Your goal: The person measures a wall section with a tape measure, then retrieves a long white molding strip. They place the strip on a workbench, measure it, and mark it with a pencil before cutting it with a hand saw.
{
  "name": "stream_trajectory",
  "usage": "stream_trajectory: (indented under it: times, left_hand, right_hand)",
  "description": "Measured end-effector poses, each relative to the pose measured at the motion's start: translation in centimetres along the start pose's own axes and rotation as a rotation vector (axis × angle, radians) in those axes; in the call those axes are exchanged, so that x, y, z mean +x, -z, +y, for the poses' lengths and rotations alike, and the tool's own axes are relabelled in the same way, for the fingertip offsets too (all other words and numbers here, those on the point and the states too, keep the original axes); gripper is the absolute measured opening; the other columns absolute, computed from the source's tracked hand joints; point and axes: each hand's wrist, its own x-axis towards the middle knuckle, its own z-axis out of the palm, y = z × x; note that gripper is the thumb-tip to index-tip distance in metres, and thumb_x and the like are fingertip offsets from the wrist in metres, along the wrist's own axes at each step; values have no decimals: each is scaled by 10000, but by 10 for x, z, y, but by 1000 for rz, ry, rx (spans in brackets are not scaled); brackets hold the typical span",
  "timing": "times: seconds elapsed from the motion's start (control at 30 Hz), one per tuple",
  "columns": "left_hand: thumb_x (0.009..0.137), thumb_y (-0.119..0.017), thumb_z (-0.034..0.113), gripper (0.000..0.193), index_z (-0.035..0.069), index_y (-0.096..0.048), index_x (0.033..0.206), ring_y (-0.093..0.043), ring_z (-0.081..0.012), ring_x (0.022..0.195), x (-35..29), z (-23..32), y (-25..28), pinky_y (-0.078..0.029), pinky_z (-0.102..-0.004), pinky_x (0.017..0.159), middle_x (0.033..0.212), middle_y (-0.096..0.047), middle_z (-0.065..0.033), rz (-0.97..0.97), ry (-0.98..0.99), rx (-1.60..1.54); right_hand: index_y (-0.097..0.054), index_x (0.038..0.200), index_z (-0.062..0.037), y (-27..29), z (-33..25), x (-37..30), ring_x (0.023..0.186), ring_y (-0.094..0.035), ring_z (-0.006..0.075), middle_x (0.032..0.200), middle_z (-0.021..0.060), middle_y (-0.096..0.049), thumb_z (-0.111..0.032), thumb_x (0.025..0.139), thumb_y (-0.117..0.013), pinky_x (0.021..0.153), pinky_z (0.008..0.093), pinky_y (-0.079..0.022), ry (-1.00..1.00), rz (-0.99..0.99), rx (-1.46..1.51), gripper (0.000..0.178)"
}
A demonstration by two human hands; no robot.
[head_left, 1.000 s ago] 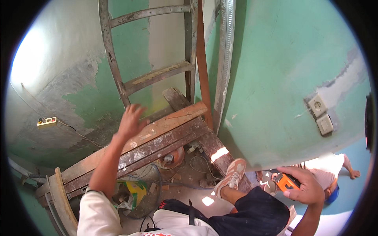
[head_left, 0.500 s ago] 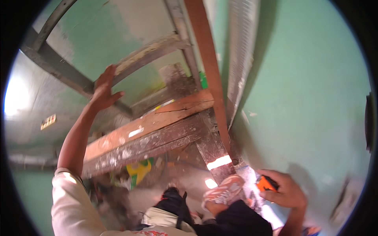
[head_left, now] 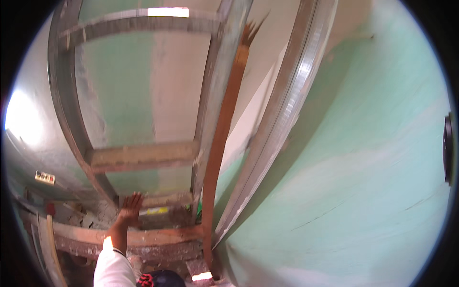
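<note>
My left hand [head_left: 128, 211] reaches forward with its fingers stretched out and nothing in its grasp. It is beside the foot of a worn grey ladder [head_left: 143, 158], near the lowest rung; whether it touches the ladder I cannot tell. Under my forearm runs a reddish-brown wooden beam [head_left: 167, 236], on top of a darker, paint-spattered timber. A long brown plank [head_left: 220, 143] with a splintered upper end leans along the ladder's right side. My right hand is out of view.
Tall metal channels [head_left: 287, 115] lean against the green wall [head_left: 354, 167] to the right. A socket plate [head_left: 45, 177] is on the left wall. Rubble [head_left: 88, 215] and a thin upright wooden strip [head_left: 55, 248] are at the lower left.
The view has tilted up, showing more of the ladder and plank. My left hand now appears lower in the picture. My right hand, with an orange-and-black tool, has left the view.
</note>
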Motion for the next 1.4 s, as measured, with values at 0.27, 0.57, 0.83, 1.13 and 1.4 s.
stream_trajectory:
  times: [0.27,0.57,0.83,1.13,1.4]
  left_hand:
    - [674,-745,693,1166,20,-344,1537,-286,-397,1486,-8,-31,-4,-235,-553,1177,1595,-297,-258,145,-5,138]
    - [710,-727,647,1078,29,-364,1515,-328,-371,1435,10,25,243,-265,-530,1128,1547,-337,-235,-181,-160,-546]
    - [743,-710,607,999,37,-382,1496,-366,-349,1389,18,54,468,-291,-509,1084,1504,-372,-214,-365,-351,-840]
    - [779,-691,561,912,47,-403,1474,-408,-323,1338,3,95,576,-321,-486,1035,1455,-412,-191,-524,-530,-879]
    - [811,-675,520,834,55,-421,1454,-446,-301,1293,7,180,617,-347,-465,992,1412,-447,-171,-703,-631,-838]
  right_hand:
    - [-509,1376,-86,-69,-111,-73,799,-571,128,989,26,-606,-382,966,-626,686,268,-493,3,109,101,519]
    - [-502,1394,-100,-167,-205,-163,905,-557,132,1073,30,-594,-346,972,-618,772,281,-476,139,217,99,503]
    - [-497,1411,-112,-225,-235,-204,999,-544,137,1147,33,-583,-315,977,-611,848,293,-462,186,298,166,492]
    - [-490,1429,-126,-258,-191,-229,1106,-529,142,1230,36,-572,-280,984,-603,934,306,-445,142,432,362,485]
    - [-484,1446,-138,-281,-81,-181,1200,-516,146,1304,39,-561,-248,989,-596,1011,318,-430,127,597,681,483]
